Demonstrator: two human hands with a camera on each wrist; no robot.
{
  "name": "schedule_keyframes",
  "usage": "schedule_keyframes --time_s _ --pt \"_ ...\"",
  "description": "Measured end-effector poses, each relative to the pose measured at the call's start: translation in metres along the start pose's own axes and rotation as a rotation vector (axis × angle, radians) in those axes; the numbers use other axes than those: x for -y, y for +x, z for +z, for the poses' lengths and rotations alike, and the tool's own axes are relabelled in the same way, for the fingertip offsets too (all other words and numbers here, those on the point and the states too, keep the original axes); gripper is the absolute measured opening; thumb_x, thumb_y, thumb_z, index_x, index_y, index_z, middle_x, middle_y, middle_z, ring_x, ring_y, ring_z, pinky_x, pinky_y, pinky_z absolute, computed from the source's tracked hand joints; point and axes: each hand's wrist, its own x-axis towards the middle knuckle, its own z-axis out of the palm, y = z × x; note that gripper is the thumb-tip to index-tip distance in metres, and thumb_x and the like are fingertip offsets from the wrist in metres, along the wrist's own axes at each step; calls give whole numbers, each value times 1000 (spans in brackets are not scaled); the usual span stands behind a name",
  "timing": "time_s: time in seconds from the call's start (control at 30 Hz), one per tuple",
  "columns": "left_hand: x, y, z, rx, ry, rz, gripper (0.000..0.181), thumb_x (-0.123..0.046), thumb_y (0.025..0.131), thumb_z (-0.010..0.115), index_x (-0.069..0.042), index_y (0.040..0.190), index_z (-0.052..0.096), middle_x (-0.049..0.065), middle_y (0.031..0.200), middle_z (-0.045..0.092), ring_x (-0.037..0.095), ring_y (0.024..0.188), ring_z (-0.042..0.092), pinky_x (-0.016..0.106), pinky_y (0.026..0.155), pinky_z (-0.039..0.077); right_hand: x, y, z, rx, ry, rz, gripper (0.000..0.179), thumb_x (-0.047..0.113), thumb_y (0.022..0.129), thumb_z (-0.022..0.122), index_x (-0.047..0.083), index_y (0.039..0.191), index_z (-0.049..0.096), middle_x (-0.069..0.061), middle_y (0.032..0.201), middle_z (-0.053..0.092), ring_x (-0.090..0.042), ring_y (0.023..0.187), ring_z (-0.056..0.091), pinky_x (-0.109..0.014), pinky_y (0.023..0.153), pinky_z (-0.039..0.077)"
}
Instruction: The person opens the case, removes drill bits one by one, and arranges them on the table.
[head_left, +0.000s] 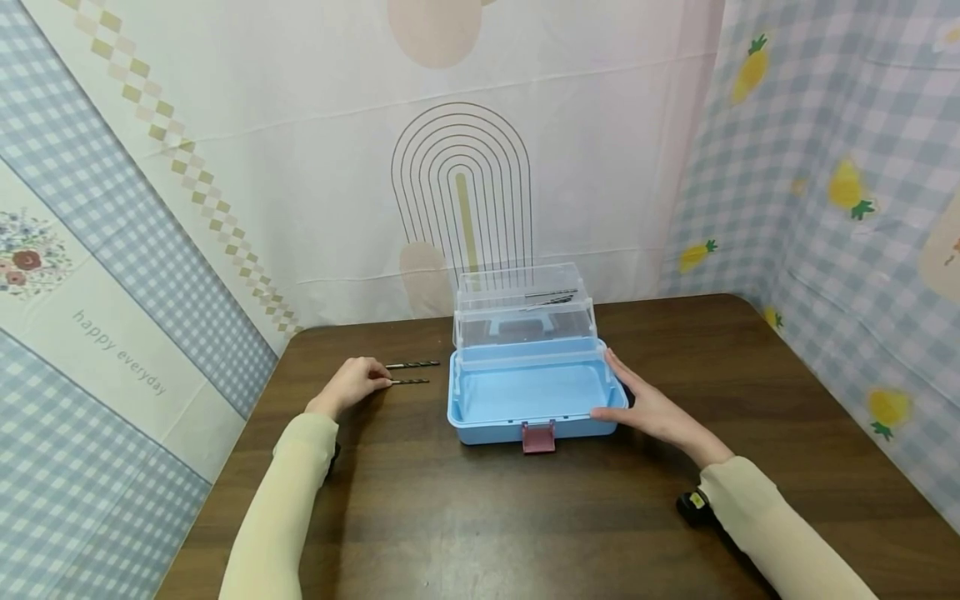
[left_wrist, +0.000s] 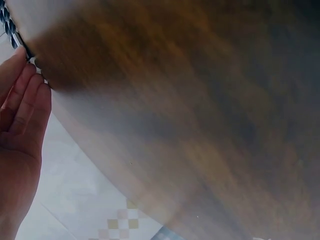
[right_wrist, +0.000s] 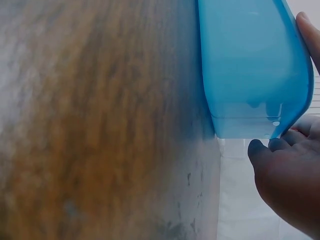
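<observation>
In the head view my left hand (head_left: 354, 385) is at the left of the table, its thumb and fingertips pinching the shank end of the nearer drill bit (head_left: 411, 382). Just behind it lies a second drill bit (head_left: 416, 364), its shank end by the fingers. The left wrist view catches dark spiral flutes (left_wrist: 7, 21) beyond the fingertips. My right hand (head_left: 648, 407) grips the right end of a light blue toolbox (head_left: 491, 435), thumb on the front rim, fingers along the side. The toolbox stands open, with clear trays raised at its back. Several drill bits (head_left: 551, 297) lie in the top tray.
A pink latch (head_left: 538, 437) hangs at the toolbox front. The toolbox's blue lower compartment (head_left: 532, 393) faces up. The brown wooden table (head_left: 480, 517) reaches back to a patterned cloth backdrop (head_left: 600, 167), with checked cloth on both sides.
</observation>
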Motion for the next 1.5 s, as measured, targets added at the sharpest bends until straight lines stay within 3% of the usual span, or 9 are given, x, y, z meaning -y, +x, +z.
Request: schedule_keyframes --time_s 0.23,0.77,1.17,1.5 --pt "0 1 0 19 -14 -35 15 -18 94 73 -7 104 77 9 105 72 28 100 66 48 91 52 1 0 0 3 8 0 106 45 90 75 26 163 1 -6 169 -4 -44 151 4 -74 111 14" --pt "-2 1 -1 26 -50 -46 17 -19 93 75 -7 104 77 8 104 71 26 98 66 47 89 53 0 0 0 9 4 1 106 46 90 75 25 163 1 -7 169 -4 -44 151 4 -74 111 14" --pt "-19 21 -24 -51 -162 -21 20 -24 95 72 -7 106 76 6 101 71 22 91 66 43 81 55 -2 0 1 6 11 -6 106 45 90 75 25 163 1 -8 169 -4 -45 151 5 -74 111 14" --pt "-44 53 -49 -121 -183 22 19 -26 96 72 -10 105 76 7 102 72 26 96 66 45 85 54 -2 1 1 2 19 -12 106 44 90 76 25 163 2 -7 169 -3 -44 151 5 -73 111 16"
